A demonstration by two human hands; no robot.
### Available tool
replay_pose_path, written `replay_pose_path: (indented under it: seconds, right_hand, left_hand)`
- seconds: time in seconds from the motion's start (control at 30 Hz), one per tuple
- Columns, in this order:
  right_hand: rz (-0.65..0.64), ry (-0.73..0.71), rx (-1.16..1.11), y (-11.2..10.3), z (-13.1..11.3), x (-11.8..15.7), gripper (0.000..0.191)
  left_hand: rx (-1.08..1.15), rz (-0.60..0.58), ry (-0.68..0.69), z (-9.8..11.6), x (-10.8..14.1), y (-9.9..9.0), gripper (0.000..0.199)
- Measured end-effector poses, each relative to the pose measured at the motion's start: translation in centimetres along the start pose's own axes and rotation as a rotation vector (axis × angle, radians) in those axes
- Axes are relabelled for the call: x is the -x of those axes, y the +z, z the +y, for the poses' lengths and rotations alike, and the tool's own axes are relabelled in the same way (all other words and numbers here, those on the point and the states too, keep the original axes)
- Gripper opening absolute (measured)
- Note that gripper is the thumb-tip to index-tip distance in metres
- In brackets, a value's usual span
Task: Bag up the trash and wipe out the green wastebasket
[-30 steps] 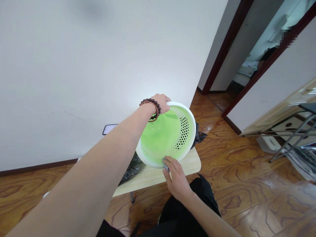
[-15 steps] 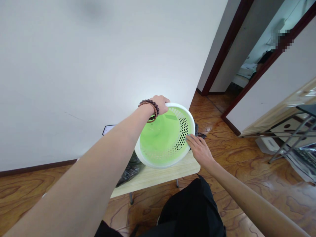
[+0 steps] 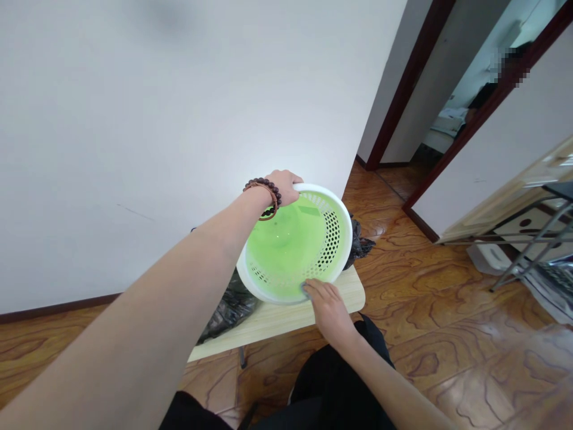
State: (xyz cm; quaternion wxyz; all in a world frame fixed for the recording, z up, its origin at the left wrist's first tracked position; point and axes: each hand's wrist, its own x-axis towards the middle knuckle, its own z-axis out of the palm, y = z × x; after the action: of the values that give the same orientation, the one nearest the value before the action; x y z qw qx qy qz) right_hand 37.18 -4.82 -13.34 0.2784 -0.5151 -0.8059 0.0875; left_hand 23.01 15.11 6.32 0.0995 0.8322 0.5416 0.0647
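Our left hand [image 3: 283, 185] clamps the rim of the basket [image 3: 295, 248], which lies toward us from that grip. Our right hand [image 3: 329, 304] pinches a grey scrap [image 3: 305, 288] at the nearer rim. The basket looks light, stiff, perhaps slick; its rim suits gripping.

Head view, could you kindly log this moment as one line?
left hand: grips green basket, far rim | right hand: at near rim, small grey item in fingers | black plastic: on table

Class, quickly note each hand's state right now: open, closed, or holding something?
Left hand: gripping the green basket by its far rim.
Right hand: closed on a small grey item at the near rim.
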Motion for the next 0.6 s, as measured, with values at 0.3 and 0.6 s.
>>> replay_pose_path:
  seconds: [0.3, 0.6]
  right_hand:
    - [-0.005, 0.043, 0.115, 0.6, -0.7, -0.3, 0.039]
    - [0.039, 0.100, 0.114, -0.4, 0.7, -0.4, 0.040]
  left_hand:
    - [0.050, 0.017, -0.005, 0.2, 0.0, 0.1, 0.041]
    - [0.065, 0.019, -0.003, 0.1, 0.1, 0.1, 0.042]
